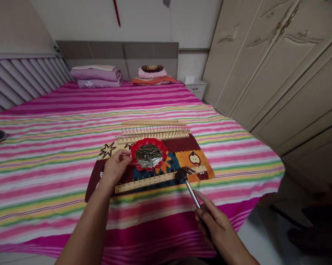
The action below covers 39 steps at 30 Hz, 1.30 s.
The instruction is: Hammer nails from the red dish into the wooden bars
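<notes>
My right hand [214,222] is wrapped round the handle of a claw hammer [192,192]. The hammer's dark head lies over the right part of a long wooden strip [149,181], which has several nails standing in it along its left and middle. At the left rim of a red scalloped bowl [165,156] is my left hand [117,165], its thumb and fingers closed together. Whether a nail or the rim is between those fingertips I cannot make out. Loose metal nails [147,152] fill the bowl.
Beneath the bowl and strip lies a patterned cartoon mat [182,158] on a striped bedspread [237,158]. Behind the bowl, wooden strips [154,136] bristle with upright nails; plain strips [151,122] lie beyond. Folded bedding [99,77] rests near the headboard. A wardrobe [287,73] stands at right.
</notes>
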{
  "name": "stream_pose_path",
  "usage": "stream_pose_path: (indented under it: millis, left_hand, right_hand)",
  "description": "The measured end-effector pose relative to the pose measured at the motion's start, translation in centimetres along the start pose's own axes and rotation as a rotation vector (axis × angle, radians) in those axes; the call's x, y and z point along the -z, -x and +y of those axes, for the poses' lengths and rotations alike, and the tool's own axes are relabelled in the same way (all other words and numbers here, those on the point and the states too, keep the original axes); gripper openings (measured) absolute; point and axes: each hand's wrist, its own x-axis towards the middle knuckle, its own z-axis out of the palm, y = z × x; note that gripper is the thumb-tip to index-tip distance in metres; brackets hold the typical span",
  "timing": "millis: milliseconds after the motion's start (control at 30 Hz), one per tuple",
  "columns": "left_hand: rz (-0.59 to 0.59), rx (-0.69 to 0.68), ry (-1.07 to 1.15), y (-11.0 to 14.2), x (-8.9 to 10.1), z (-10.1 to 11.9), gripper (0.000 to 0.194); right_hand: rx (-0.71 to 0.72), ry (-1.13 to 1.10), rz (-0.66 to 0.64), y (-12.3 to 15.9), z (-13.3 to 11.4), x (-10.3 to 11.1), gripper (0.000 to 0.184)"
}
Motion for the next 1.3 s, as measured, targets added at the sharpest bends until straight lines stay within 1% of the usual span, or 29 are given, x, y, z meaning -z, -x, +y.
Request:
stream_pose_path:
  millis: [67, 167, 267, 367, 500, 567, 667, 867, 1000, 1100, 1200, 1300]
  left_hand:
    - [0.046, 0.103, 0.239, 1.2, 2.0, -0.4, 0.032]
    - [0.083, 0.279, 0.441, 3.5, 4.1, -1.8, 0.037]
    - [0.084, 0.369, 0.543, 5.6, 4.8, -3.9, 0.043]
    - [0.125, 0.383, 0.578, 7.1, 4.3, -5.8, 0.044]
    - [0.231, 0.35, 0.523, 7.7, 3.2, -7.5, 0.041]
    - [0.244, 0.323, 0.482, 7.6, 2.7, -8.1, 0.041]
    - [0.233, 0.305, 0.419, 7.3, 2.1, -8.6, 0.043]
    - [0.288, 0.305, 0.356, 7.3, 1.4, -8.5, 0.043]
    - [0.283, 0.293, 0.278, 7.4, 1.4, -8.4, 0.041]
    - [0.269, 0.273, 0.196, 7.4, 1.4, -8.6, 0.038]
    - [0.264, 0.224, 0.092, 7.5, 1.3, -8.8, 0.031]
    - [0.253, 0.185, 0.031, 7.7, 1.1, -8.8, 0.025]
  right_hand:
    - [-0.03, -0.024, -0.012, 0.2, -0.2, -0.2, 0.062]
    - [-0.056, -0.044, -0.024, 0.6, -0.7, -0.7, 0.063]
    - [-0.061, -0.042, -0.031, 1.0, -1.1, -1.2, 0.062]
    - [-0.065, -0.017, -0.05, 1.3, -1.3, -1.8, 0.06]
    - [-0.096, 0.007, -0.06, 1.6, -1.3, -2.5, 0.062]
    - [-0.105, 0.018, -0.08, 1.7, -1.4, -2.9, 0.062]
    - [-0.108, 0.044, -0.102, 1.7, -1.5, -3.3, 0.06]
    - [-0.144, 0.066, -0.097, 1.6, -1.9, -3.5, 0.062]
    - [-0.148, 0.074, -0.107, 1.5, -1.7, -3.4, 0.064]
    - [-0.12, 0.079, -0.152, 1.2, -1.3, -3.4, 0.063]
    - [-0.064, 0.102, -0.221, 0.9, -0.9, -3.5, 0.06]
    - [-0.019, 0.134, -0.317, 0.5, -0.9, -4.4, 0.055]
